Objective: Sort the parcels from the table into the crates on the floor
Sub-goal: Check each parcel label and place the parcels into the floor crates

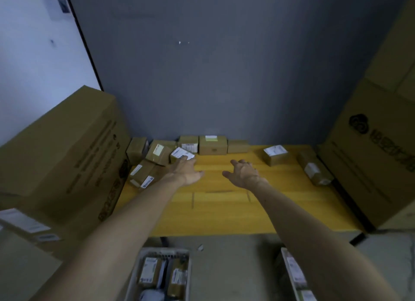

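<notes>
A yellow wooden table [224, 210] stands against a dark grey wall, hemmed in on both sides. Beside the left carton [62, 147], a loose pile [155, 153] of small brown parcels crowds the table's back left corner, several of them tilted and leaning on one another. Pulling one out could, I judge, topple its neighbours, and the lowest ones near the left edge might slide to the floor.

Both bare arms stretch far forward, which likely leaves little leverage for a firm grip. The left hand [186, 170], palm down with fingers straight, touches the white label of a tilted parcel [179, 155] at the pile's right side and has not closed round it. The right hand [243, 172] hovers near it over bare wood, fingers spread and relaxed, holding nothing.

Further right lie a labelled box [275, 155] and a wrapped parcel [314, 170], near the right carton [370, 154]. On the floor below, a left crate [166, 252] holds several parcels, and only the edge of a right crate [284, 255] shows.
</notes>
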